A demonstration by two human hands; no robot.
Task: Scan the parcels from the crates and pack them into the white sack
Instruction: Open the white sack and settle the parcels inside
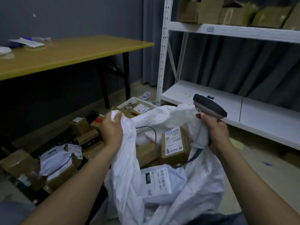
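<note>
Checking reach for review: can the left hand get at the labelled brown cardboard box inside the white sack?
Probably, once it lets go: the left hand grips the white sack, yet the brown cardboard box lies uncovered nearby.

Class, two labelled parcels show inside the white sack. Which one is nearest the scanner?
The brown cardboard box, right beside the scanner; the white bag marked 231 lies farther off.

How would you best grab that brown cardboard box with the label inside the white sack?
Probably its upper end, from above: the brown cardboard box leans upright with that end free, its base buried among parcels, and a grey cable hugs its left side.
</note>
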